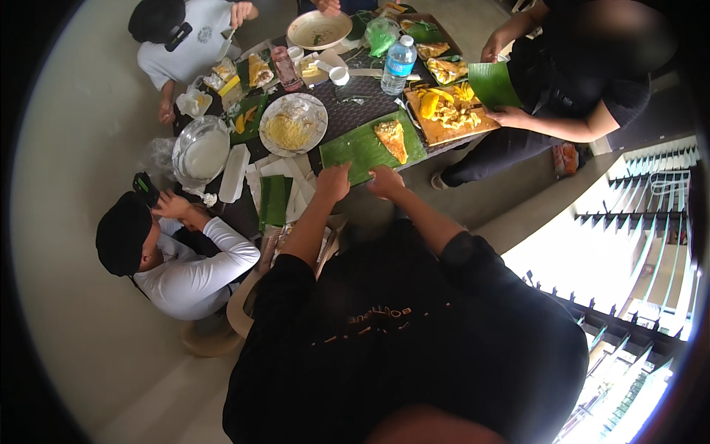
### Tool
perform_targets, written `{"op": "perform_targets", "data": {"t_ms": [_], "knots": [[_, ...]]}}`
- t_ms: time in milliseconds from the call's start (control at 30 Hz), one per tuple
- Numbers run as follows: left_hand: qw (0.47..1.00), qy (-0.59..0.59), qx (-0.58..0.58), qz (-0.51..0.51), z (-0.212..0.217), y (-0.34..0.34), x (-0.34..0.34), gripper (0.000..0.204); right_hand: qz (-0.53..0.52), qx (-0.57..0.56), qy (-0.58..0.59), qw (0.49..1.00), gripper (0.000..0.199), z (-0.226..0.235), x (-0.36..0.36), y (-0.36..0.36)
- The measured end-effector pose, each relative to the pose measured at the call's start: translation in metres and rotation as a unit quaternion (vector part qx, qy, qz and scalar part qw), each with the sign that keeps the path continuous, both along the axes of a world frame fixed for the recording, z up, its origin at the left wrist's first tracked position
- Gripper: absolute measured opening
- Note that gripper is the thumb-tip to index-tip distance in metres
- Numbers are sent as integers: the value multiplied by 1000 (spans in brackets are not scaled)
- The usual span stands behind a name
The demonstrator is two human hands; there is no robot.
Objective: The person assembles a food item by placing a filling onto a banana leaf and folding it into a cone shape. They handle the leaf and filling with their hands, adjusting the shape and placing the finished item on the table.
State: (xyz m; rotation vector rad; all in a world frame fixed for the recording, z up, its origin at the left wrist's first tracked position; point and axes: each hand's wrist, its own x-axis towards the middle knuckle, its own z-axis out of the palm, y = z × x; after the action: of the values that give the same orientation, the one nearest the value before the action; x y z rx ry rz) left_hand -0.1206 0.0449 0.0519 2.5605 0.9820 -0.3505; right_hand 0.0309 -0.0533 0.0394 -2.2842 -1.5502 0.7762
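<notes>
A green banana leaf [350, 150] lies at the table's near edge, with a browned, folded triangular crepe [392, 140] resting toward its right side. Its near left corner is pinched by my left hand [333, 182], fingers closed. My right hand [386, 182] grips the same near edge a little to the right, also closed. Left of the leaf sits a patterned white plate [309, 148] with a yellow grated food on it. Beyond the leaf's right end, a wooden cutting board [436, 136] carries yellow fruit pieces.
A glass bowl [201, 151] of white contents, a water bottle [399, 65] and a pale round bowl [319, 29] stand on the dark table. At right, a person in black holds another leaf piece [494, 84]. People in white [194, 274] are at left and far left.
</notes>
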Motion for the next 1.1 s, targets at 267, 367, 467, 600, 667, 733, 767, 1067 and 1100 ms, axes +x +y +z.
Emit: {"op": "perform_targets", "data": {"t_ms": [267, 367, 467, 600, 667, 733, 767, 1067, 1100], "knots": [[998, -21, 58, 4, -45, -14, -29, 65, 155, -49, -122, 979, 55, 2, -40, 19], [999, -9, 41, -4, -43, -14, -28, 67, 166, -70, -188, 966, 60, -15, -44, 14], [1000, -5, 21, -1, -34, -14, -29, 68, 170, -63, -194, 964, 69, -25, -48, 8], [999, 0, 36, -6, -38, -13, -30, 68, 192, -120, -192, 955, 74, -17, -49, 11], [999, -8, 32, -5, -39, -12, -31, 69, 206, -148, -217, 943, 76, -12, -50, 12], [1000, -24, 10, 2, -34, -12, -30, 70, 216, -149, -224, 938, 77, -9, -51, 8], [1000, -20, 14, 0, -34, -11, -30, 70, 223, -148, -228, 936, 78, -8, -51, 8], [999, -25, 31, -3, -42, -7, -31, 67, 236, -201, -201, 929, 87, 3, -51, 18], [999, -21, 36, -8, -40, -7, -30, 65, 239, -205, -208, 926, 87, 2, -51, 18]]}}
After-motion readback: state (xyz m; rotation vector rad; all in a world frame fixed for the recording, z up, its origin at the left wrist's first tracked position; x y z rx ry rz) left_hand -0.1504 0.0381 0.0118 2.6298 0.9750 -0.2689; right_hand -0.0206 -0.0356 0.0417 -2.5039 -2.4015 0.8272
